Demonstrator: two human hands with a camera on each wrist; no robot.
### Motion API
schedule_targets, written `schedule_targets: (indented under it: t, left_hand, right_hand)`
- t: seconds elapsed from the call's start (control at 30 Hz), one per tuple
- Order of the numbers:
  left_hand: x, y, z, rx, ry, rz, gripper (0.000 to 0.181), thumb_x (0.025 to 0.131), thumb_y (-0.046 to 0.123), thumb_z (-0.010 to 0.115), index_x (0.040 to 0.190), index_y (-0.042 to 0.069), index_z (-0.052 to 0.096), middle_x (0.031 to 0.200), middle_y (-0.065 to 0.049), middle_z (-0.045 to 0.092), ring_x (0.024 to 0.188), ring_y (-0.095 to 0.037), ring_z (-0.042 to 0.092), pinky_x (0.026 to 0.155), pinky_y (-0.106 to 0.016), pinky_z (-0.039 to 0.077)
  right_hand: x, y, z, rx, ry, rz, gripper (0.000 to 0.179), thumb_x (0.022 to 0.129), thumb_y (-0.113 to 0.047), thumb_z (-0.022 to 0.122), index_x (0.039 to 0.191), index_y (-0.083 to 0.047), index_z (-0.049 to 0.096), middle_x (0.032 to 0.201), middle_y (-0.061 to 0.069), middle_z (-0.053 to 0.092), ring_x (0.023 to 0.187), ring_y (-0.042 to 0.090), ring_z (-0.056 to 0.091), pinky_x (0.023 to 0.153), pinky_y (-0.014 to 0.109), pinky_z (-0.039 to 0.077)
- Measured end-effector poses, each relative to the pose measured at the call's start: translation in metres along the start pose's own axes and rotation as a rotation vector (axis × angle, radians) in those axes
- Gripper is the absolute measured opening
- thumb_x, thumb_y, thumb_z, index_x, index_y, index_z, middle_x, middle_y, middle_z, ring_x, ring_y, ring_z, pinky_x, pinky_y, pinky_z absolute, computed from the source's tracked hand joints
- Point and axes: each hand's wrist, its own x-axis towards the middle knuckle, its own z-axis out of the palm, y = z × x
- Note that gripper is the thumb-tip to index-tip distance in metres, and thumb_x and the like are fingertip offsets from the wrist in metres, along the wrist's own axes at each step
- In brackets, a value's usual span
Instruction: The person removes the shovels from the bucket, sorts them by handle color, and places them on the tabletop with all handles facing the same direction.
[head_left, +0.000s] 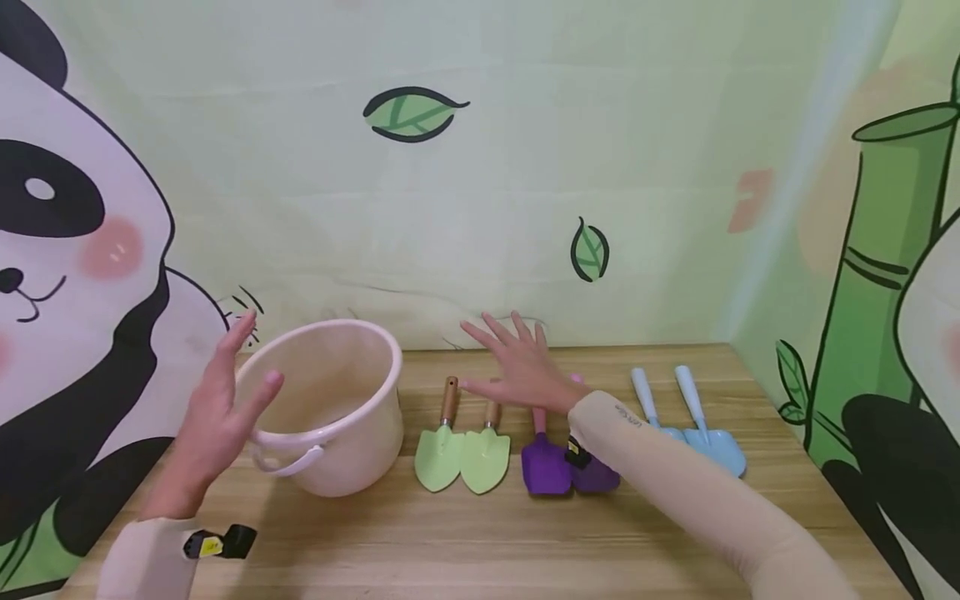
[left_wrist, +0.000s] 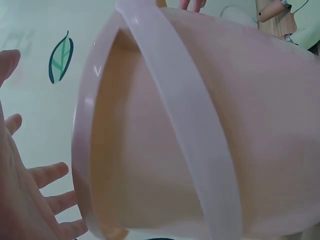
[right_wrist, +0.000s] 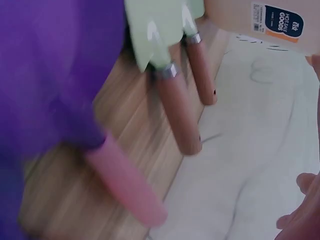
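My left hand [head_left: 217, 417] is raised at the left side of a pale pink bucket [head_left: 363, 454], fingers spread and nothing held. In the left wrist view the bucket's handle [left_wrist: 192, 125] crosses the picture, and the fingers lie close to the rim; contact cannot be told. Over the trowel handles hovers my right hand [head_left: 521, 371], fingers spread, holding nothing. Beneath and beside it lie two light green trowels [head_left: 437, 458] with brown wooden handles and two purple shovels [head_left: 546, 468] with pink handles. The right sleeve partly hides the second purple shovel [head_left: 598, 477].
Two blue shovels [head_left: 722, 452] with pale blue handles lie at the right of the wood-grain table [head_left: 420, 542]. Behind the table stands a backdrop [head_left: 510, 158] printed with leaves, pandas and bamboo. The bucket bears a label [right_wrist: 283, 23] in the right wrist view.
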Motion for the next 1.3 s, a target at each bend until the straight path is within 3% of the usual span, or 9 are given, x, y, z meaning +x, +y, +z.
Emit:
schedule_targets:
  t: [0.27, 0.47, 0.7, 0.93, 1.13, 1.3]
  left_hand:
    - [0.003, 0.01, 0.01, 0.088, -0.017, 0.072, 0.083, 0.092, 0.029, 0.075, 0.162, 0.033, 0.031, 0.166, -0.009, 0.029, 0.15, -0.042, 0.026, 0.111, -0.075, 0.021]
    - [0.001, 0.012, 0.014, 0.15, -0.023, 0.068, 0.086, 0.089, 0.033, 0.078, 0.162, 0.034, 0.032, 0.168, -0.007, 0.025, 0.152, -0.042, 0.023, 0.11, -0.077, 0.019]
    - [0.002, 0.016, 0.022, 0.212, -0.027, 0.069, 0.087, 0.088, 0.039, 0.078, 0.161, 0.035, 0.032, 0.169, -0.007, 0.024, 0.15, -0.045, 0.025, 0.104, -0.081, 0.023]
    - [0.001, 0.018, 0.03, 0.208, -0.028, 0.085, 0.089, 0.086, 0.038, 0.08, 0.161, 0.034, 0.033, 0.168, -0.006, 0.025, 0.149, -0.044, 0.026, 0.099, -0.081, 0.028]
    - [0.001, 0.019, 0.032, 0.2, -0.022, 0.108, 0.089, 0.085, 0.037, 0.08, 0.161, 0.035, 0.033, 0.167, -0.009, 0.027, 0.147, -0.045, 0.028, 0.102, -0.08, 0.026]
    - [0.002, 0.02, 0.033, 0.194, -0.021, 0.126, 0.089, 0.085, 0.036, 0.08, 0.161, 0.032, 0.033, 0.167, -0.011, 0.028, 0.147, -0.046, 0.029, 0.104, -0.079, 0.024]
  right_hand:
    - [-0.022, 0.023, -0.017, -0.167, -0.003, -0.091, 0.097, 0.083, -0.081, 0.058, 0.163, -0.042, 0.02, 0.173, 0.003, 0.003, 0.153, 0.049, -0.005, 0.111, 0.078, 0.003]
    - [-0.04, 0.047, -0.029, -0.257, 0.032, -0.134, 0.102, 0.079, -0.083, 0.06, 0.163, -0.041, 0.022, 0.173, 0.003, -0.001, 0.153, 0.042, -0.016, 0.111, 0.078, -0.001]
    - [-0.067, 0.074, -0.045, -0.35, 0.083, -0.12, 0.102, 0.076, -0.085, 0.06, 0.162, -0.04, 0.029, 0.172, 0.006, 0.005, 0.154, 0.043, -0.014, 0.11, 0.079, 0.002]
    - [-0.098, 0.098, -0.055, -0.417, 0.102, -0.088, 0.1, 0.075, -0.085, 0.06, 0.159, -0.037, 0.037, 0.172, 0.008, 0.01, 0.154, 0.045, -0.01, 0.11, 0.079, 0.006]
    - [-0.128, 0.117, -0.058, -0.404, 0.103, -0.035, 0.099, 0.074, -0.083, 0.063, 0.158, -0.037, 0.039, 0.172, 0.008, 0.011, 0.154, 0.046, -0.004, 0.11, 0.079, 0.006]
    - [-0.152, 0.128, -0.063, -0.396, 0.157, -0.022, 0.101, 0.072, -0.083, 0.065, 0.158, -0.036, 0.04, 0.17, 0.01, 0.017, 0.154, 0.048, 0.003, 0.108, 0.081, 0.01]
